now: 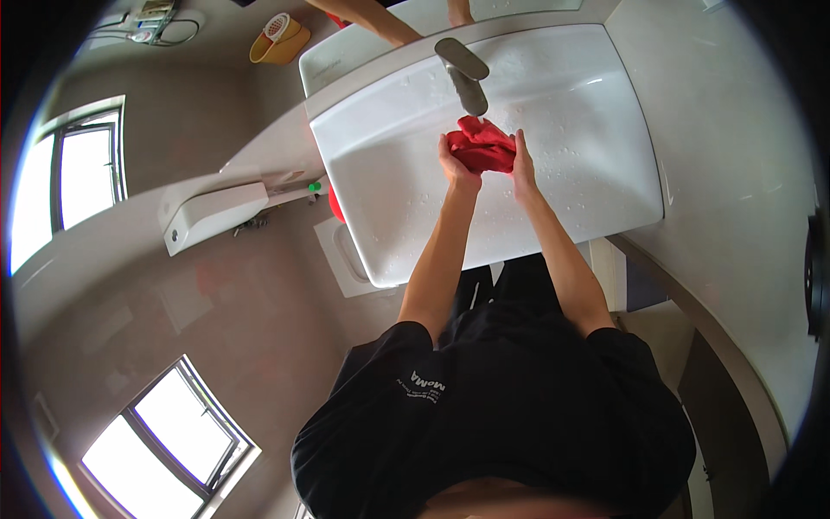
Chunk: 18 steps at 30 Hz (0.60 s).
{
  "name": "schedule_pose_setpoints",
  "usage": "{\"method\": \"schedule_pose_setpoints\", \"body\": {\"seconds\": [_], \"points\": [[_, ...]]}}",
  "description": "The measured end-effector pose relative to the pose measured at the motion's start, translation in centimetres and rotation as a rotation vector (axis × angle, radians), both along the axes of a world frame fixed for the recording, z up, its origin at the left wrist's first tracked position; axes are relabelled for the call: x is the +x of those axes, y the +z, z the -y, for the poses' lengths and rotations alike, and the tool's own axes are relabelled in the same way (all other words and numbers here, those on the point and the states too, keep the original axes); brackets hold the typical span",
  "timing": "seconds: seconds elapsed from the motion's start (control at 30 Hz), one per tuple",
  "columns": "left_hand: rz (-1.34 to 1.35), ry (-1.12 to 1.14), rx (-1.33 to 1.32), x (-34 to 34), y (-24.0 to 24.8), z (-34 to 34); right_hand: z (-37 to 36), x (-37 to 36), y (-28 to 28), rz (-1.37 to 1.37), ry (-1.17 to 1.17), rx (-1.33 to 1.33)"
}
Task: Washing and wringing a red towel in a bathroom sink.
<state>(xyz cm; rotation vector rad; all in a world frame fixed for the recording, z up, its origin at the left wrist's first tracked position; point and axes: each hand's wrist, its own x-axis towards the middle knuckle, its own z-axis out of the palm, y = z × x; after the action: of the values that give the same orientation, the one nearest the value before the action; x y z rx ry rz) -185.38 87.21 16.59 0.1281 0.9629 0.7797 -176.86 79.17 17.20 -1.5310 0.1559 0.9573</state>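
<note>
A bunched red cloth (482,149) is held between my two hands over the white sink (380,169), just below the tip of the grey faucet (468,86). My left hand (458,166) cups the cloth from its left side, fingers pointing up along it. On the right side, my right hand (524,166) presses against the cloth with its fingers extended. The fingers under the cloth are partly hidden. Water drops dot the sink's white surface around the hands.
A mirror runs behind the sink and reflects a yellow bucket (282,41). At the sink's left are a white toilet cistern (216,216), a green-capped bottle (316,187) and a red object (336,204) partly hidden by the rim. A pale wall (718,130) stands close on the right.
</note>
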Motion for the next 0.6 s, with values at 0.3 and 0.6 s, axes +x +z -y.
{"method": "schedule_pose_setpoints", "body": {"seconds": [0.3, 0.6], "points": [[0.13, -0.041, -0.197, 3.5, -2.0, -2.4, -7.6, 4.8, 13.5, 1.296, 0.311, 0.391], [0.208, 0.031, -0.056, -0.5, 0.1, -1.9, -4.1, 1.3, 8.2, 1.382, 0.505, 0.382]]}}
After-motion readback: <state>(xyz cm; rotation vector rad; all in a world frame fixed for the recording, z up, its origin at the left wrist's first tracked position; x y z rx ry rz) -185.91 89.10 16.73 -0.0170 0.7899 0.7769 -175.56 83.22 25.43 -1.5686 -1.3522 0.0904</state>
